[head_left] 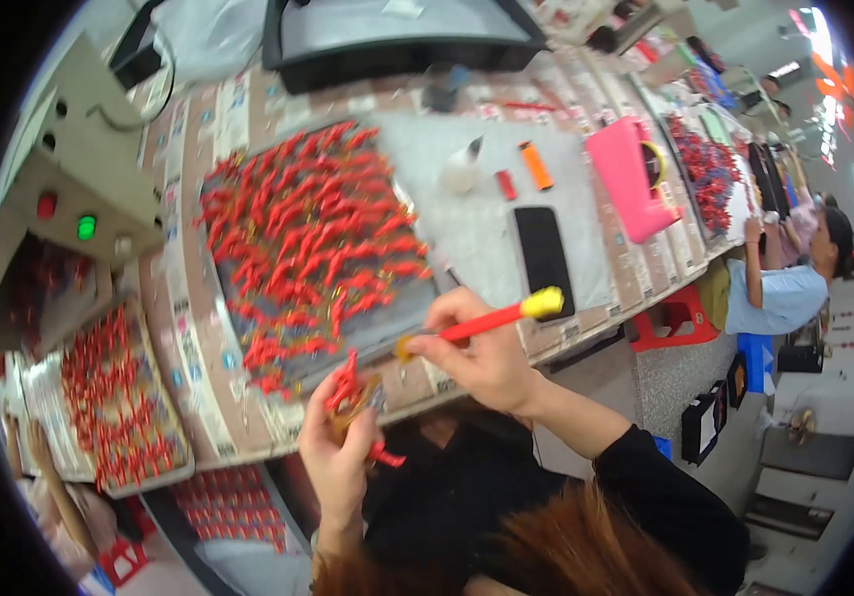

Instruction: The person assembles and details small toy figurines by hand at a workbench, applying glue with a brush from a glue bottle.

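Phone (544, 256), lighters (535, 165) — beyond red-piece tray (312, 248).

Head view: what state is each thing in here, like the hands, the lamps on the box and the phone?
Left hand: closed on a small red piece.
Right hand: gripping a red tool with a yellow end, roughly level.
Tray: covered with loose red pieces.
Green lamp: lit.
Red lamp: whether lit, unclear.
Phone: flat, screen dark.
Orange lighter: lying flat.
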The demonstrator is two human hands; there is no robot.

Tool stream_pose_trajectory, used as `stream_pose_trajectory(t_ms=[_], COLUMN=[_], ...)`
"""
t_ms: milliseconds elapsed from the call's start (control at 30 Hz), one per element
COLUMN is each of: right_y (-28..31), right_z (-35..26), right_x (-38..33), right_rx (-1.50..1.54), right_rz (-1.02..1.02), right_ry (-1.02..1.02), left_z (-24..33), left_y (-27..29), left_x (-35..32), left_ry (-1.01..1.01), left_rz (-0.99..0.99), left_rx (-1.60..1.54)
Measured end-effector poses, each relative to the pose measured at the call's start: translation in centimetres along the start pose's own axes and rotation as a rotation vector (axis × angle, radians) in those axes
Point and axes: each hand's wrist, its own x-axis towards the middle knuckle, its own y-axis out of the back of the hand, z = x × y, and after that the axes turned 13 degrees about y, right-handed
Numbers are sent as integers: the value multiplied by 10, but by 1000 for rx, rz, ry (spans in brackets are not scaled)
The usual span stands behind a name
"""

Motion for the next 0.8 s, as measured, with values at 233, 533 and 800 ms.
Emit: stream_pose_trajectory(t_ms=[233,533,800], right_y=[128,176,130], right_z=[48,195,238], right_x=[50,181,191], right_rx=[46,-309,-319], right_rz=[646,161,-25], right_ry=[-29,-62,-282], left_z=[1,6,-1], left_y=[11,6,19], left_x=[9,6,9], left_ry=[60,11,49], left_rz=[-24,43,140], left_rx=[-135,-159,-162])
